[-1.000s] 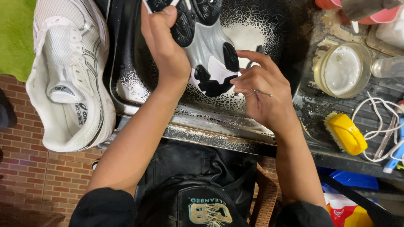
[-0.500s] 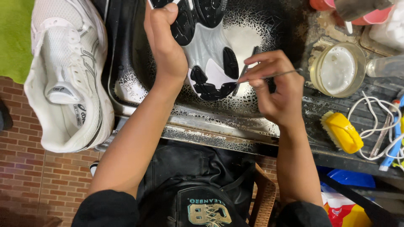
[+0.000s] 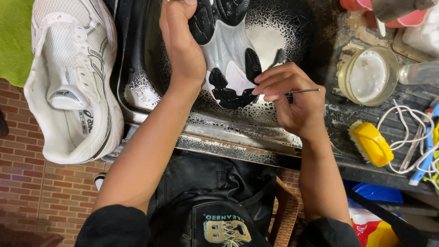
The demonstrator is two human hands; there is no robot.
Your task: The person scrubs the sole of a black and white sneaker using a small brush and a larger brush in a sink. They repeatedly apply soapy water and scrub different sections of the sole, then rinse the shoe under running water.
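The upturned sneaker point(image 3: 228, 55) lies sole-up over the black metal tray point(image 3: 137, 87), its white and black outsole facing me. Its long axis runs almost straight away from me, tilted a little leftward at the far end; the rounded end nearest me sits low in the tray, and the other end passes out of the top of the view, so I cannot say for sure which is toe and which is heel.

My left hand point(image 3: 183, 50) wraps the sneaker's left edge, fingers curled over the top and clamped on it, holding it steady. My right hand point(image 3: 292, 98) is just to the right of the near end, fingers pinched together on a thin metal pick point(image 3: 302, 91). The pick lies nearly level, crosswise to the sole, its bare end sticking out to the right; the working tip is hidden behind my fingertips point(image 3: 260, 84), which touch the sole's right rim. So the right hand is the nearer one to that spot on the tread.

Further out: a second white sneaker point(image 3: 73, 77) stands upright left of the tray, a round tub of pale paste point(image 3: 368, 75) and a yellow brush point(image 3: 370, 142) lie to the right, beside a white cord point(image 3: 411, 137).
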